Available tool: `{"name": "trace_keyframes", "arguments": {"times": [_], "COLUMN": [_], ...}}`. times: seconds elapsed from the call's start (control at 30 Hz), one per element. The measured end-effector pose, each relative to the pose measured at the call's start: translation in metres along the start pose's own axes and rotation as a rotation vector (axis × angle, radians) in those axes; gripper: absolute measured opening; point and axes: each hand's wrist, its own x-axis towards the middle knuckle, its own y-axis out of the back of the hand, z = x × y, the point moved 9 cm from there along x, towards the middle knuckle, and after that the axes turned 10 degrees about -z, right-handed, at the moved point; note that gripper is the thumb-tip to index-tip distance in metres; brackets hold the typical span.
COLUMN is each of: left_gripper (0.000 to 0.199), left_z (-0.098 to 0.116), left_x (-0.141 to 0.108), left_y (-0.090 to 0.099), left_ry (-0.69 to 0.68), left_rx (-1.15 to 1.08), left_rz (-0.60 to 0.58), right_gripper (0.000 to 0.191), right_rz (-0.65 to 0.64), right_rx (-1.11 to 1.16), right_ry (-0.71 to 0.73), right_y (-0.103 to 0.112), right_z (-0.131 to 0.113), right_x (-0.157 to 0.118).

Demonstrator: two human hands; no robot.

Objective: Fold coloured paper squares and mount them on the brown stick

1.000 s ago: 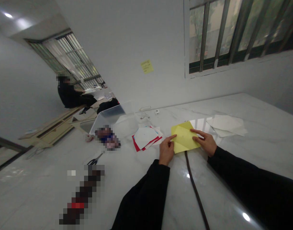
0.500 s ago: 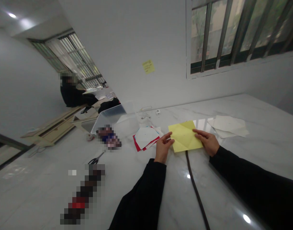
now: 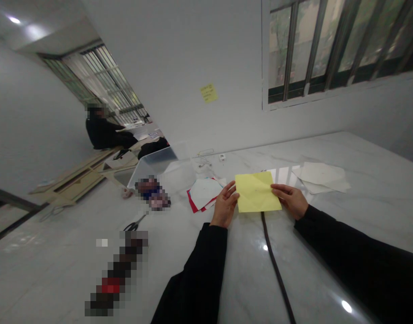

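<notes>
Creased yellow paper square (image 3: 258, 192): flat, lightly held, other sheets untouched

Square lying flat on a white marble tabletop (image 3: 328, 146), just above a thin dark brown cord (image 3: 277, 270), with faint diagonal crease lines across its face. Single layer or several: impossible to tell from this view. Left hand (image 3: 225, 207), in a black long sleeve (image 3: 199, 265), open and unclenched, fingertips just at the sheet's left edge. Right hand (image 3: 290, 201) open as well, fingers (image 3: 277, 190) resting on the right edge, with no firm pinch visible. Creasing evident on this one sheet only. Beyond reach of either hand's touch: a loose stack of red, teal and white paper sheets (image 3: 203, 192) just left of the left hand, a pile of plain white paper sheets (image 3: 321, 174) past the right hand, and black-handled scissors (image 3: 135, 223) farther left, near a clear plastic storage bin (image 3: 155, 164). Far off by the distant window, a seated person in black (image 3: 103, 133), well apart from all this.
</notes>
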Motion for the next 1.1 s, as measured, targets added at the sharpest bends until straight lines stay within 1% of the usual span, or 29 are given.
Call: {"name": "trace_keyframes", "arguments": {"times": [0.07,0.13,0.2,0.27,0.33,0.43,0.47,0.5,0.53,0.57,0.6,0.63,0.67,0.7,0.73,0.77,0.8,0.83,0.87,0.9,0.97,1.0,1.07,1.1], "left_gripper": [0.061,0.055,0.05,0.049,0.048,0.046,0.046,0.047,0.047,0.047,0.047,0.046,0.046,0.047,0.048,0.05,0.052,0.053,0.054,0.054,0.053,0.058,0.071,0.074], "left_z": [-0.001,-0.005,-0.01,-0.016,-0.025,-0.035,-0.034,-0.028,-0.016,0.003,0.029,0.06,0.092,0.119,0.137,0.146,0.147,0.14,0.127,0.109,0.068,0.052,0.035,0.031], "left_x": [-0.002,-0.005,-0.009,-0.012,-0.013,-0.012,-0.01,-0.009,-0.008,-0.008,-0.01,-0.016,-0.023,-0.03,-0.034,-0.035,-0.032,-0.026,-0.019,-0.01,0.003,0.006,0.01,0.011], "left_y": [-0.008,-0.019,-0.031,-0.038,-0.039,-0.031,-0.026,-0.02,-0.013,-0.003,0.006,0.014,0.016,0.013,0.009,0.007,0.008,0.015,0.026,0.041,0.074,0.087,0.1,0.102], "left_ry": [0.035,0.095,0.151,0.185,0.204,0.211,0.199,0.172,0.126,0.05,-0.058,-0.2,-0.344,-0.464,-0.539,-0.57,-0.558,-0.5,-0.39,-0.244,0.075,0.166,0.205,0.205], "left_rx": [-0.029,-0.033,-0.03,-0.05,-0.083,-0.108,-0.097,-0.067,-0.012,0.075,0.2,0.367,0.574,0.804,1.025,1.221,1.389,1.525,1.632,1.703,1.768,1.78,1.789,1.796], "left_rz": [-0.044,-0.096,-0.16,-0.19,-0.157,-0.062,-0.024,0.024,0.082,0.159,0.247,0.335,0.398,0.432,0.436,0.416,0.385,0.352,0.311,0.279,0.19,0.171,0.15,0.143], "right_gripper": [0.035,0.034,0.034,0.035,0.036,0.036,0.036,0.036,0.037,0.037,0.038,0.039,0.039,0.039,0.04,0.04,0.039,0.038,0.037,0.035,0.031,0.03,0.029,0.028], "right_rz": [0.011,-0.003,-0.041,-0.089,-0.135,-0.203,-0.217,-0.223,-0.226,-0.223,-0.218,-0.215,-0.217,-0.225,-0.239,-0.257,-0.281,-0.303,-0.321,-0.337,-0.363,-0.373,-0.394,-0.406], "right_rx": [-0.009,-0.047,-0.094,-0.129,-0.152,-0.184,-0.189,-0.19,-0.184,-0.175,-0.168,-0.168,-0.178,-0.198,-0.229,-0.266,-0.305,-0.34,-0.368,-0.392,-0.426,-0.44,-0.47,-0.487], "right_ry": [0.017,0.04,0.061,0.063,0.058,0.036,0.033,0.032,0.03,0.031,0.031,0.03,0.032,0.037,0.046,0.056,0.064,0.072,0.078,0.081,0.08,0.079,0.083,0.09], "right_y": [0.001,0.0,-0.004,-0.01,-0.016,-0.024,-0.025,-0.025,-0.024,-0.023,-0.022,-0.021,-0.021,-0.022,-0.024,-0.026,-0.029,-0.032,-0.035,-0.037,-0.04,-0.041,-0.043,-0.045], "right_z": [-0.001,-0.002,-0.005,-0.006,-0.008,-0.009,-0.01,-0.01,-0.01,-0.01,-0.01,-0.01,-0.011,-0.011,-0.012,-0.013,-0.014,-0.015,-0.016,-0.016,-0.016,-0.015,-0.015,-0.016], "right_x": [0.0,0.0,0.0,-0.002,-0.004,-0.006,-0.006,-0.006,-0.006,-0.005,-0.004,-0.004,-0.003,-0.003,-0.003,-0.003,-0.004,-0.005,-0.006,-0.006,-0.008,-0.008,-0.009,-0.009]}}
